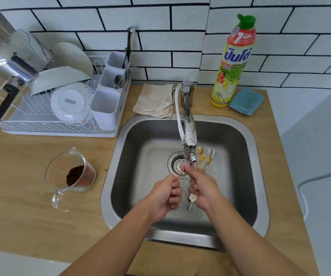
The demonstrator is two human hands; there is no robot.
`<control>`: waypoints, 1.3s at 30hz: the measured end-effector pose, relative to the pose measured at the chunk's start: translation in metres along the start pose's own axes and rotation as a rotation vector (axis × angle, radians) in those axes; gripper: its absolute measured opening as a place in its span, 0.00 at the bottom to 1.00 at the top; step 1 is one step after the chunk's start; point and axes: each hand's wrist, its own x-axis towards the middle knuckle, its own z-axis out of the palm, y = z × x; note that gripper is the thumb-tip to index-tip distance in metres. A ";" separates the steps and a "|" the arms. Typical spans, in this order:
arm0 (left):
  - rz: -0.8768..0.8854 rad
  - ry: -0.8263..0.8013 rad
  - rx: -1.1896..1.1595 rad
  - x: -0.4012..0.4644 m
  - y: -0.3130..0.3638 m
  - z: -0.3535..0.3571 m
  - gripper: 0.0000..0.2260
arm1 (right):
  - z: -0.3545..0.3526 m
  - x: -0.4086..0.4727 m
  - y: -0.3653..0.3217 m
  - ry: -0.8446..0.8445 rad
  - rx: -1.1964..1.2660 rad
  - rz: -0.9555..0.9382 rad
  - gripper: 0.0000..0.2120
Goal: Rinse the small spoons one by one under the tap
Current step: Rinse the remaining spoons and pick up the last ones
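Note:
Both hands are over the steel sink [132,196], just below the chrome tap [189,136]. My left hand [165,196] pinches the thin handle of one small spoon [181,171], whose bowl lies under the tap's nozzle by the drain. My right hand [202,188] grips a bunch of several small spoons [205,158] that fan upward, gold and silver bowls showing; its forefinger and thumb touch the single spoon's bowl. A spoon with a white flower end [192,198] hangs below my right hand.
A measuring jug [71,176] with brown powder stands on the wooden counter left of the sink. A dish rack [57,104] with plates and a pot is at the back left. A folded cloth [154,100], a dish soap bottle [232,62] and a blue sponge [247,100] lie behind the sink.

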 end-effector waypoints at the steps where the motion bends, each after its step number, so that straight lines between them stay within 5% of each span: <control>1: 0.018 0.010 0.044 -0.001 -0.002 0.000 0.17 | 0.000 0.003 -0.006 0.025 0.026 -0.017 0.16; 7: 0.085 0.002 0.180 -0.005 -0.001 -0.006 0.16 | 0.005 -0.010 0.011 -0.060 -0.123 0.013 0.17; 14: 0.014 -0.263 0.283 -0.015 -0.006 -0.035 0.22 | 0.004 0.004 -0.009 0.032 -0.088 -0.143 0.08; 20: 0.174 -0.049 0.518 -0.006 -0.004 -0.055 0.17 | 0.010 0.008 0.002 0.152 -0.307 -0.237 0.04; 25: 0.176 -0.104 0.517 -0.005 -0.009 -0.061 0.16 | 0.012 0.001 0.009 0.000 -0.311 -0.242 0.04; 33: 0.220 -0.091 0.567 -0.006 -0.006 -0.055 0.16 | 0.010 -0.002 0.003 0.018 -0.369 -0.279 0.09; 36: 0.160 -0.117 0.424 -0.008 -0.007 -0.053 0.16 | 0.009 0.003 0.000 0.042 -0.374 -0.254 0.09; 39: 0.019 -0.181 0.014 -0.008 -0.004 -0.055 0.13 | 0.007 0.006 0.000 -0.079 -0.165 -0.136 0.11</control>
